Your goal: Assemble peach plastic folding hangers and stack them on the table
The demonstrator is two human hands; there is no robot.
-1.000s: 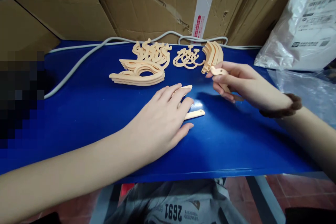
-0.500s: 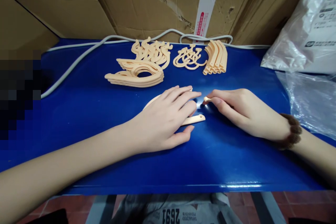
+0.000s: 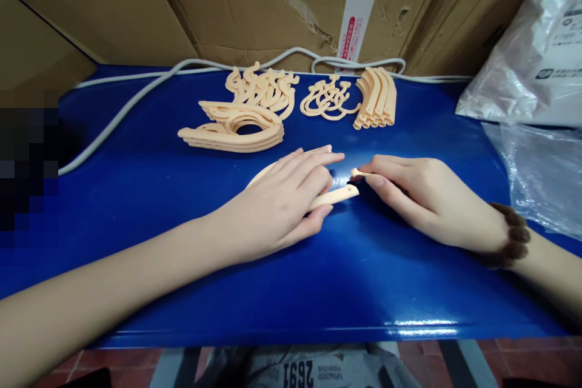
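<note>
Under my left hand [image 3: 284, 200] lies a cream plastic hanger frame, its punched arm end [image 3: 336, 195] sticking out between thumb and fingers. The curved far edge of the frame shows past my fingers; its middle is hidden by my palm. My right hand [image 3: 413, 194], a short gap to the right, pinches a small cream plastic piece [image 3: 357, 173] between thumb and fingertips. Only the knobbed tip of that piece shows, so its full shape is hidden. The tip points toward the open side of the frame.
Behind my hands sit stacked hanger frames [image 3: 236, 142], a pile of curved hanger pieces [image 3: 264, 88], thin hooks [image 3: 325, 100] and hollow curved arms [image 3: 377, 97]. A white cable [image 3: 131, 103] runs along the back by cardboard boxes [image 3: 218, 6]. Plastic bags [image 3: 522, 73] occupy the right.
My left hand has closed its thumb against the hanger frame, and the punched arm end has tipped up slightly. The right hand keeps its pinch at nearly the same spot.
</note>
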